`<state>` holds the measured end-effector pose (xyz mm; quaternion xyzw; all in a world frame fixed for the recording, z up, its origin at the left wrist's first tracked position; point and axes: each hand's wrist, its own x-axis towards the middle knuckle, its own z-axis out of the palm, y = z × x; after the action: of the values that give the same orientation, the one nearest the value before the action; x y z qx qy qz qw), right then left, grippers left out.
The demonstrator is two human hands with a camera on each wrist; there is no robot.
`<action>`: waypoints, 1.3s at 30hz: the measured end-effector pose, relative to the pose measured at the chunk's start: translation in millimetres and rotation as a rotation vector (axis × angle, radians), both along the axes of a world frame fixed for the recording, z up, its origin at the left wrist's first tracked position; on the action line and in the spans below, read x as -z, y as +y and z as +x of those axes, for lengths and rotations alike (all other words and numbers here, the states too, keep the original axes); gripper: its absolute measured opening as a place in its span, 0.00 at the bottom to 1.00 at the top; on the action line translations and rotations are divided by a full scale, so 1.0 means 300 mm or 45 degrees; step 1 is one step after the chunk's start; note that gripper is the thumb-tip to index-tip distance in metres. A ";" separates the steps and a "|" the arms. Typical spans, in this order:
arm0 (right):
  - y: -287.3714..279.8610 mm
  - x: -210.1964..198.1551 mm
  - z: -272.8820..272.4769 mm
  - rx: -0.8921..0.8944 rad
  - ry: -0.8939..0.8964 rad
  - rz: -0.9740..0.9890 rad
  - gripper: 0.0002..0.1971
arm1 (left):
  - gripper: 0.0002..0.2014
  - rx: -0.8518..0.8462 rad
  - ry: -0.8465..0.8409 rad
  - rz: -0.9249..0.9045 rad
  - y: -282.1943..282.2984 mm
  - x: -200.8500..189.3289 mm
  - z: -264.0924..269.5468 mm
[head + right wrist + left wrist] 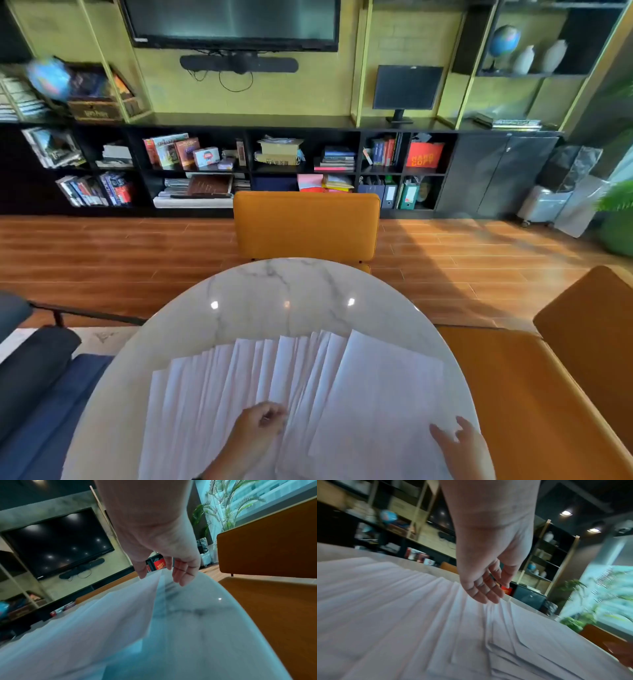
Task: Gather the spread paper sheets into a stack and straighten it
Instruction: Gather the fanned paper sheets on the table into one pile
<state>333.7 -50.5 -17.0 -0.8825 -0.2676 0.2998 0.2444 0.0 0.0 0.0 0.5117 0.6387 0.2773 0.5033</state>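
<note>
Several white paper sheets (260,377) lie fanned out and overlapping across the near half of a round marble table (274,291). My left hand (274,416) hovers low over the middle of the fan. In the left wrist view, the left hand (489,595) has relaxed fingers whose tips (483,600) touch the sheets (402,615). My right hand (448,431) is at the right edge of the topmost sheet (387,394), fingers straight. In the right wrist view, the right hand (161,576) has its thumb (142,573) over that sheet's edge (120,615) and holds nothing.
An orange chair (306,224) stands at the table's far side and an orange bench (534,394) close on the right. A dark blue seat (41,394) is on the left. Bare marble shows beyond the fan and along the right rim (214,615).
</note>
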 end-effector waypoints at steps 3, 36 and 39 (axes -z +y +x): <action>-0.008 0.033 -0.030 -0.194 -0.046 -0.132 0.48 | 0.05 0.174 0.121 -0.002 0.030 -0.004 0.102; 0.033 0.061 -0.141 -0.042 0.415 0.047 0.33 | 0.32 0.100 0.483 -0.133 0.135 0.193 0.284; 0.025 0.065 -0.136 -0.034 0.432 0.078 0.29 | 0.27 0.122 0.399 -0.163 0.119 0.175 0.290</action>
<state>292.7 -43.1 -36.4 -0.8076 -0.2435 0.4394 0.3089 87.1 35.7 -52.4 0.5452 0.7007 0.1286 0.4418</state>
